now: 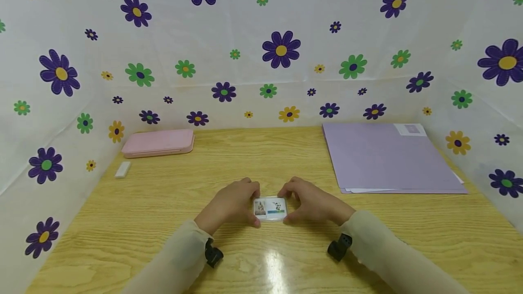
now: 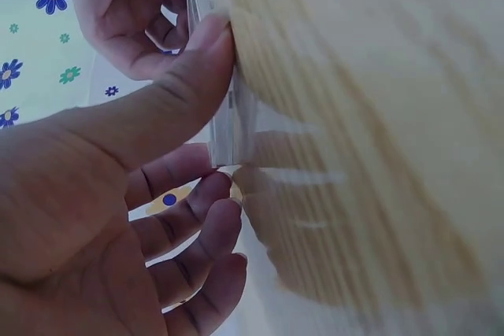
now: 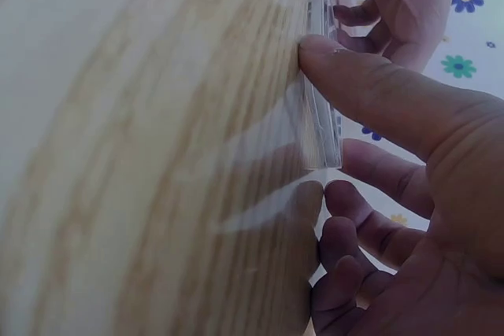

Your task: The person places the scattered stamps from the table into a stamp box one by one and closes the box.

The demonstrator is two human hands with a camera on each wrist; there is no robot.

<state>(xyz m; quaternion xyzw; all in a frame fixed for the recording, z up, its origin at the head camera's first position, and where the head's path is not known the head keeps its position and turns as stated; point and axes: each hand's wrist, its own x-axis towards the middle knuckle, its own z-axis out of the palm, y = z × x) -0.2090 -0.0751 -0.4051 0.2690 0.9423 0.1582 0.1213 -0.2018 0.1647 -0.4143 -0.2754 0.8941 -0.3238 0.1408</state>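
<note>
A small flat clear plastic case [image 1: 270,208] lies on the wooden table, a panda picture and a brownish picture showing on its face. My left hand [image 1: 234,203] holds its left end, thumb at the near corner and fingers at the far one. At the opposite end my right hand [image 1: 308,202] grips it the same way. In the left wrist view the case [image 2: 224,127] appears edge-on, the thumb pressed to its near side. The right wrist view also shows the case [image 3: 321,127] from the side, low against the tabletop, between thumb and index finger.
A pink case [image 1: 158,143] sits at the back left, with a small white block [image 1: 123,169] in front of it. Purple folders [image 1: 392,158] with papers inside lie at the back right. White flowered cloth [image 1: 245,22] walls the table on three sides.
</note>
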